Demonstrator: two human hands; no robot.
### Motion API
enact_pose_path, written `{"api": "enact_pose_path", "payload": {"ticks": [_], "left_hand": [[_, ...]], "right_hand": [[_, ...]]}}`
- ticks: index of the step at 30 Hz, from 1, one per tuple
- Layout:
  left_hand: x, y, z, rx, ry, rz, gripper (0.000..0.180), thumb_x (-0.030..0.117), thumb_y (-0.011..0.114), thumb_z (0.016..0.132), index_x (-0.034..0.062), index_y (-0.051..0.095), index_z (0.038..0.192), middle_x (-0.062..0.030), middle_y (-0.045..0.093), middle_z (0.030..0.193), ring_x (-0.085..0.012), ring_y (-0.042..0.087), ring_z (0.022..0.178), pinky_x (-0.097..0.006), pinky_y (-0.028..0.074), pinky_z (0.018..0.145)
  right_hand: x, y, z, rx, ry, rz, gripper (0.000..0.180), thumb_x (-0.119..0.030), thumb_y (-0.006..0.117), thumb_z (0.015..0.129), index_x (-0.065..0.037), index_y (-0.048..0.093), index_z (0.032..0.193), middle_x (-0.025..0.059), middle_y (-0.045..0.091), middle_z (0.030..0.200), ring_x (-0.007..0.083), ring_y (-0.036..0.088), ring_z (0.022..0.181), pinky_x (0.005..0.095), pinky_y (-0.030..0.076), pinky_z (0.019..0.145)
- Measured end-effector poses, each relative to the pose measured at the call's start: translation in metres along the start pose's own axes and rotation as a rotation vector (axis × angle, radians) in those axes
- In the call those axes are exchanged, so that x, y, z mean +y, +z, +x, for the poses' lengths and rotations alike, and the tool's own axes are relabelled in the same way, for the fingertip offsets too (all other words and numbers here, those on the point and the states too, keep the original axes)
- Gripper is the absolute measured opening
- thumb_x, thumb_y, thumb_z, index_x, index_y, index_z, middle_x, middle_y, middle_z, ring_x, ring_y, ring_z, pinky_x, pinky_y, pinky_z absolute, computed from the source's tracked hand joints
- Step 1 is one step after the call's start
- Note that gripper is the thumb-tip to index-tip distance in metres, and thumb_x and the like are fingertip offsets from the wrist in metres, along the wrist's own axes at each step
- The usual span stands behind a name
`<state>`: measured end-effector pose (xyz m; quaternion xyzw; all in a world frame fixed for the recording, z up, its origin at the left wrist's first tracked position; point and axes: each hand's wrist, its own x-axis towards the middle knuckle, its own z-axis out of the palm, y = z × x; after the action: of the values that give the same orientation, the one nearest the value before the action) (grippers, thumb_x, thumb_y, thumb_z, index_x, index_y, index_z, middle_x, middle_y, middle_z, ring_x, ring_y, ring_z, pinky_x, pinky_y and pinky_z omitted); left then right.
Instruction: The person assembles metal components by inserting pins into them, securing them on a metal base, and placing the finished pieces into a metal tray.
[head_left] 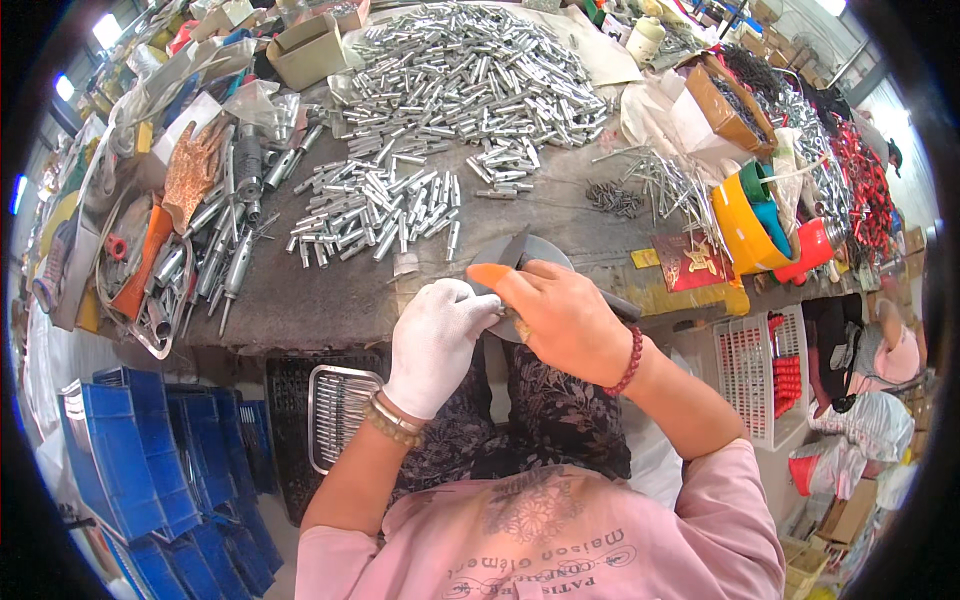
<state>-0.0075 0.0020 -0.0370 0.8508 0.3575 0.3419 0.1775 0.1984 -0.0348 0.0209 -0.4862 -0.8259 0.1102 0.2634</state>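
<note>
The right hand [565, 318] wraps a dark-bladed tool [514, 247], likely stiff, best held behind its blade; left hand [435, 345] bunched, grip hidden.

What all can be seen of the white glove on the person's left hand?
The white glove looks like thin knitted fabric, worn snugly. It covers the left hand from curled fingers to wrist, ending beside the bracelets. It is at the front edge of the worktable, fingertips toward the right hand; what they hold or touch is unclear.
</note>
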Motion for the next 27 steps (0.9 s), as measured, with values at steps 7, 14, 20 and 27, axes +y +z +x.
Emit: {"api": "enact_pose_path", "payload": {"ticks": [7, 14, 20, 27], "left_hand": [[0.008, -0.002, 0.004, 0.033, -0.017, 0.059, 0.015, 0.016, 0.081, 0.088, 0.0163, 0.081, 0.103, -0.0071, 0.066, 0.091, -0.0325, 0.067, 0.090, -0.046, 0.055, 0.080], [-0.001, 0.005, 0.002, 0.035, -0.015, 0.028, 0.018, 0.016, 0.083, 0.088, 0.0139, 0.081, 0.106, -0.0079, 0.066, 0.093, -0.0324, 0.067, 0.093, -0.045, 0.055, 0.081], [0.000, 0.000, 0.002, 0.048, 0.011, -0.039, 0.029, 0.005, 0.085, 0.085, 0.0113, 0.083, 0.113, -0.0073, 0.069, 0.092, -0.0291, 0.068, 0.093, -0.040, 0.055, 0.082], [0.001, -0.001, 0.003, 0.030, 0.019, -0.043, 0.031, 0.002, 0.085, 0.084, 0.0097, 0.082, 0.113, -0.0091, 0.069, 0.092, -0.0297, 0.068, 0.092, -0.040, 0.056, 0.081]], "right_hand": [[-0.006, 0.001, 0.009, -0.022, -0.096, -0.112, 0.059, 0.003, 0.068, 0.088, -0.009, 0.062, 0.145, 0.0112, 0.065, 0.090, 0.0358, 0.066, 0.087, 0.0476, 0.056, 0.080], [0.006, -0.011, -0.015, 0.091, 0.025, -0.096, 0.065, -0.002, 0.074, 0.084, -0.010, 0.063, 0.147, 0.0090, 0.070, 0.098, 0.0329, 0.067, 0.093, 0.0441, 0.056, 0.084], [0.035, -0.024, -0.042, 0.132, 0.194, -0.241, 0.062, -0.003, 0.079, 0.080, -0.009, 0.068, 0.140, 0.0101, 0.070, 0.110, 0.0328, 0.068, 0.104, 0.0443, 0.056, 0.091], [0.031, -0.021, -0.055, 0.183, 0.303, -0.228, 0.060, 0.004, 0.072, 0.082, -0.009, 0.068, 0.140, 0.0120, 0.066, 0.107, 0.0357, 0.067, 0.106, 0.0451, 0.056, 0.093]]}}
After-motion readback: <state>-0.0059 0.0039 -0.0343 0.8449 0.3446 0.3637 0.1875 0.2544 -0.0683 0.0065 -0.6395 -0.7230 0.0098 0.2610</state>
